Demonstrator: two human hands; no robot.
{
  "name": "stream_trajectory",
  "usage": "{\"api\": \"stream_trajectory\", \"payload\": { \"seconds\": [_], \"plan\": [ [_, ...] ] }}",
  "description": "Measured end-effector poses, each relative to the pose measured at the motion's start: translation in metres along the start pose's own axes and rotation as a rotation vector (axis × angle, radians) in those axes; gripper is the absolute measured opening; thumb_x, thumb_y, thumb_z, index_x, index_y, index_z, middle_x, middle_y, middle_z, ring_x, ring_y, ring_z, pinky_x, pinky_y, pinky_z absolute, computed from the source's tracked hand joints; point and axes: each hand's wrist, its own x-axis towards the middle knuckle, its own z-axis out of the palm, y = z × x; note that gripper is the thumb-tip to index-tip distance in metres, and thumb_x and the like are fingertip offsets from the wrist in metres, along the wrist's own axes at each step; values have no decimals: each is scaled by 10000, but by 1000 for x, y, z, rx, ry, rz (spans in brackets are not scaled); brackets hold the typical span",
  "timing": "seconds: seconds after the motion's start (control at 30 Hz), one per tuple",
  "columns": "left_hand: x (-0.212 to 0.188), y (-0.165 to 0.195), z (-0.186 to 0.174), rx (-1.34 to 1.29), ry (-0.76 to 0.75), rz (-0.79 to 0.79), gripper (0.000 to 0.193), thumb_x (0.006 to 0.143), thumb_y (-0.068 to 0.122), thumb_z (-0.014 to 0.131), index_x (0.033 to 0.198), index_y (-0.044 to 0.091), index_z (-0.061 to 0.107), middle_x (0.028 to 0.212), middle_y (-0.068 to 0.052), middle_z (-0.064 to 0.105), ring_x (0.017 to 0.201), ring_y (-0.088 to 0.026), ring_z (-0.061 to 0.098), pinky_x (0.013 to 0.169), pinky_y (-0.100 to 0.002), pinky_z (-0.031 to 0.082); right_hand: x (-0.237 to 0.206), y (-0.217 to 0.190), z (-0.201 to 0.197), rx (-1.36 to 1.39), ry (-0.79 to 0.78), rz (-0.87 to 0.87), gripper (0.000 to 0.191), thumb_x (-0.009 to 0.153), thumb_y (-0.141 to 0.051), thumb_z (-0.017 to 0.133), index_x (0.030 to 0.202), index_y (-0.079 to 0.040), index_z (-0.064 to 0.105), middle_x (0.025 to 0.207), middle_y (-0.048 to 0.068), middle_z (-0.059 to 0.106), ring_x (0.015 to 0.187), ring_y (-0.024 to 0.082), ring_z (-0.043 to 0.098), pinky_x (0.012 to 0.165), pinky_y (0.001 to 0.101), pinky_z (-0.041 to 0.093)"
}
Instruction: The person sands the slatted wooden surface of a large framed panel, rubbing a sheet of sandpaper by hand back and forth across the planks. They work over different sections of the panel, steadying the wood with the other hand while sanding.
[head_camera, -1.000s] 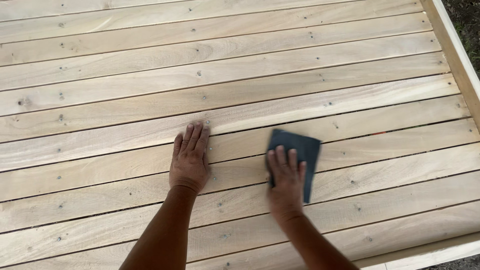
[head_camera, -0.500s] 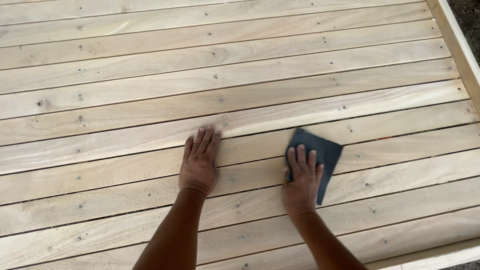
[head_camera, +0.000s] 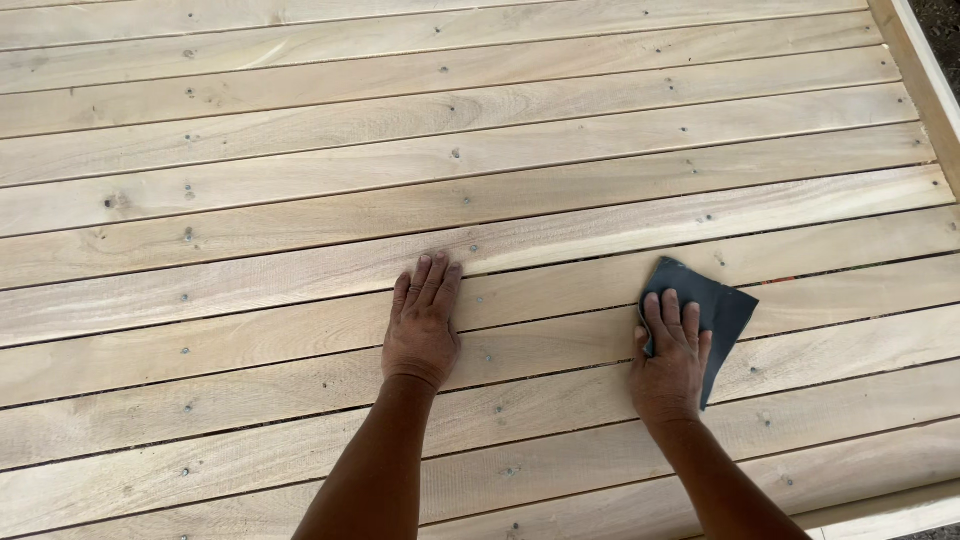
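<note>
A dark blue-grey sheet of sandpaper (head_camera: 712, 312) lies flat on the slatted wooden surface (head_camera: 300, 200), right of centre. Its long axis is tilted, running from lower right up toward the upper left, with one corner pointing up-left. The right hand (head_camera: 672, 362) presses down on the sheet's left part, fingers (head_camera: 668, 316) extended and close together, flat on the paper. The left hand (head_camera: 423, 325) rests palm-down on bare planks well apart from the sheet, fingers straight and together, holding nothing.
</note>
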Motion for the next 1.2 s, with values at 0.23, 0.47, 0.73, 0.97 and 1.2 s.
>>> {"api": "stream_trajectory", "payload": {
  "seconds": [0.23,0.47,0.73,0.97,1.2],
  "plan": [
    [2,-3,-4,-1,11,22,569,985,84,427,1547,166,380,1660,-12,294,1540,-178,222,1279,-417,145,-75,-123,49,52,-146,-484,571,979,-242,515,1545,-205,458,1677,42,343,1569,313,210,1257,568,110],
    [1,-4,-2,17,30,34,555,996,81,405,1544,169,395,1662,-1,316,1540,-169,241,1282,-412,160,-6,-25,11,33,-31,-300,516,1061,-404,378,1549,-250,447,1664,26,354,1570,311,211,1258,560,85],
    [2,-2,-2,37,32,23,545,1005,82,400,1544,161,393,1652,-10,326,1537,-171,245,1278,-422,163,-43,-69,29,75,38,-322,508,1089,-349,381,1565,-183,440,1686,83,333,1582,357,225,1264,584,99],
    [0,-2,-3,28,57,24,541,1016,73,402,1547,178,406,1658,12,331,1539,-161,254,1283,-418,174,-33,-51,25,107,-103,-530,485,1068,-406,371,1510,-261,507,1643,-5,393,1560,275,257,1269,508,114],
    [-2,6,0,78,23,-34,611,987,51,401,1575,211,354,1670,43,304,1540,-139,238,1283,-409,151,2,19,1,15,56,-57,499,1099,-394,362,1544,-197,477,1675,72,357,1584,339,210,1259,587,101]
  ]
}}
